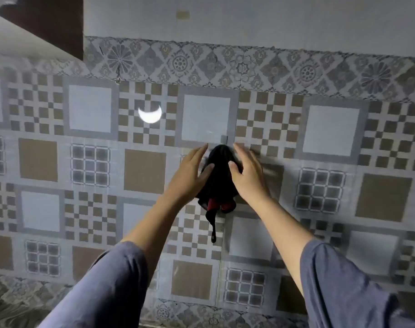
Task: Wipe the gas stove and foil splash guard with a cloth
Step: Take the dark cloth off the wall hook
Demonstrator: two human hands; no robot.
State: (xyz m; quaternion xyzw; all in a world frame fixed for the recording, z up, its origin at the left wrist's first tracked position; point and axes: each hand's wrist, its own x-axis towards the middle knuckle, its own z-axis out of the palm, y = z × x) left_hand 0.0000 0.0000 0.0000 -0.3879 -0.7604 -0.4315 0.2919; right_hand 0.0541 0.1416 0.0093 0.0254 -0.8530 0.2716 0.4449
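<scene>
A black cloth [219, 178] with red patches near its lower end hangs against the tiled wall, and a thin black loop dangles below it. My left hand [190, 176] is against its left side and my right hand [247, 174] against its right side. Both thumbs rest on the front of the cloth. The fingers are stretched upward beside it, spread and slightly blurred, not closed around it. Neither the stove nor the foil splash guard can be made out in this view.
The patterned tile wall [93, 162] fills the view, with a bright round light reflection [149, 114] to the upper left. A small grey hook [224, 139] sits just above the cloth. A dark brown block [48, 22] juts out at top left. A grey crinkled surface [5, 304] shows at bottom left.
</scene>
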